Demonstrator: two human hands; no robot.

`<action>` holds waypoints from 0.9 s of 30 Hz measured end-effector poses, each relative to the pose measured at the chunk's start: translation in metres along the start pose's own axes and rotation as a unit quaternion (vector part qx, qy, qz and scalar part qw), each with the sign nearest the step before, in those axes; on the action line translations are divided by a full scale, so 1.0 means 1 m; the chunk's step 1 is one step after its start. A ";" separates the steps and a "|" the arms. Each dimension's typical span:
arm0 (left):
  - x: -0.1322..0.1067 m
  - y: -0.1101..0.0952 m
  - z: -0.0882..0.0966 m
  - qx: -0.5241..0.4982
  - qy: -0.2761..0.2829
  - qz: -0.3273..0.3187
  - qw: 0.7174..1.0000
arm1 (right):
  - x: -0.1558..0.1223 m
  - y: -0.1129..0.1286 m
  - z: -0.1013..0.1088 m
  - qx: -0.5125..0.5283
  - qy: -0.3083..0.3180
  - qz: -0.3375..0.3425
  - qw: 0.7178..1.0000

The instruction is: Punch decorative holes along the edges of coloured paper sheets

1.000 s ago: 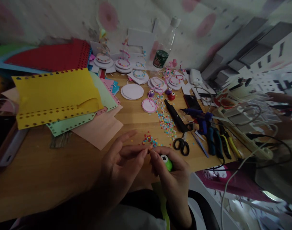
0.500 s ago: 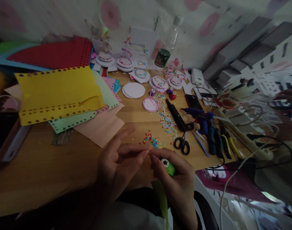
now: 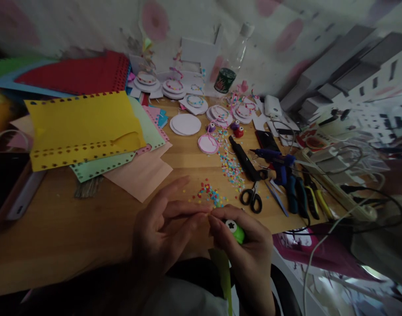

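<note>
My right hand point(image 3: 248, 250) is wrapped round a small green craft punch point(image 3: 236, 231) with a flower mark on its white top. Its thumb and forefinger meet the fingertips of my left hand point(image 3: 169, 224) over the table's front edge. My left thumb and forefinger are pinched together, and whatever tiny piece lies between them is too small to name. A yellow-green paper strip point(image 3: 224, 276) hangs below my right hand. Just beyond the fingertips lies a pile of coloured paper confetti point(image 3: 210, 193).
Punched yellow card point(image 3: 85, 127) and other sheets lie at left. White paper discs point(image 3: 186, 124), more confetti point(image 3: 232, 169), and a bottle point(image 3: 232, 61) stand farther back. Scissors point(image 3: 251, 197), a blue glue gun point(image 3: 276, 160), pliers point(image 3: 296, 195) and cables are at right.
The view has shifted slightly. My fingertips stay together, and the right hand with the green punch has moved a little to the right and down in the picture.
</note>
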State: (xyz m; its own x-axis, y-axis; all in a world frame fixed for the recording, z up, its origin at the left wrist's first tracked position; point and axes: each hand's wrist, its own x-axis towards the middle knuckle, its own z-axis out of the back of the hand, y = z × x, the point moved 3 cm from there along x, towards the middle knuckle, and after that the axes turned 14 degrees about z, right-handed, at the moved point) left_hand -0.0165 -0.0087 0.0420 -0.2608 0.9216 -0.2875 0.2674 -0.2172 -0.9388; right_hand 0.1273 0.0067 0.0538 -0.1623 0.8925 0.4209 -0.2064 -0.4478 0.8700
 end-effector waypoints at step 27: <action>0.000 -0.005 0.000 -0.025 0.040 0.115 0.992 | -0.003 -0.001 0.000 0.020 -0.011 0.022 0.999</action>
State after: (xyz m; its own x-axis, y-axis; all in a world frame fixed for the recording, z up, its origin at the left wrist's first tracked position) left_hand -0.0175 -0.0075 0.0467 -0.1146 0.8724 -0.4752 0.3580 -0.4099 -0.8389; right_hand 0.1277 0.0043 0.0518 -0.1488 0.8730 0.4645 -0.1603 -0.4848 0.8598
